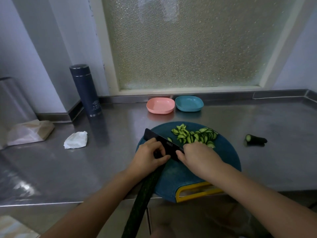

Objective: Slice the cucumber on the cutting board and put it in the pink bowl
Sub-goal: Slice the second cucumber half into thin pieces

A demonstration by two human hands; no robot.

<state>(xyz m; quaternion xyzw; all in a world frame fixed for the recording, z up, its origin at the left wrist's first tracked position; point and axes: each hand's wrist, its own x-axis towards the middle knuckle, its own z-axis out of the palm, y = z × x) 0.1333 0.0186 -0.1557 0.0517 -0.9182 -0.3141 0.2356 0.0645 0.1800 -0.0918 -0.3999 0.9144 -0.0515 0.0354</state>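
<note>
Since most of the cucumber is uncut, the slicing looks only partly done. On the steel counter [257, 121] the round blue cutting board [228, 152] lies at the near edge, yellow handle toward the person. The long cucumber [142, 194] reaches from beyond that near edge up onto the board's left side, where the left hand [149, 155] curls round it close against the blade. The right hand [199, 157] is wrapped round the handle of the black knife [164, 143], whose blade stands across the cucumber. Cut slices [195, 136] are heaped toward the board's far edge. The pink bowl [160, 105] waits at the counter's back edge with nothing visible in it, a blue bowl [188, 103] just beside it. For even slices I would keep the left fingertips tucked back, the blade square to the cucumber, and feed it forward in small, equal steps.
</note>
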